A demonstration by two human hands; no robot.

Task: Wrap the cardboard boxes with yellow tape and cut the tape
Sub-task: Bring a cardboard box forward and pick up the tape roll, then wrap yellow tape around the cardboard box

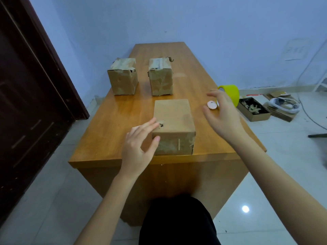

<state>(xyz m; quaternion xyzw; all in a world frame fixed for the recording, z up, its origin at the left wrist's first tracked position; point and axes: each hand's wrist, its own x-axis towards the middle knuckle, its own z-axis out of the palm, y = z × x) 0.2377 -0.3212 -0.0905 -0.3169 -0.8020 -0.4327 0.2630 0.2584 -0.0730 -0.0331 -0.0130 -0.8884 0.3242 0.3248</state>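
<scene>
So the setup here is a long wooden table (198, 82) pushed toward a pale blue wall, with a dark brown door (26, 85) off to the left. Two beat-up cardboard boxes sit side by side at the far end, the far left box (123, 76) and the far right box (161, 77), both with scruffy old tape on top and well apart from the nearest box (174, 126), which sits right at the front edge. That one has a small torn hole near its left top edge. The yellow tape roll (231, 92) stands on its edge at the right side of the table, and a small round pink thing (212, 105) lies just beside it, can't tell what it is. On the floor to the right there's an open tray box of scraps (254, 108) and some white cable stuff (283, 105). The left hand (139, 144) rests against the near box's left corner, fingers straight along the top edge by the hole, thumb touching the front face, not really gripping. The right hand (223, 114) hovers spread wide and loose, holding nothing, partly blocking the tape roll behind it.
</scene>
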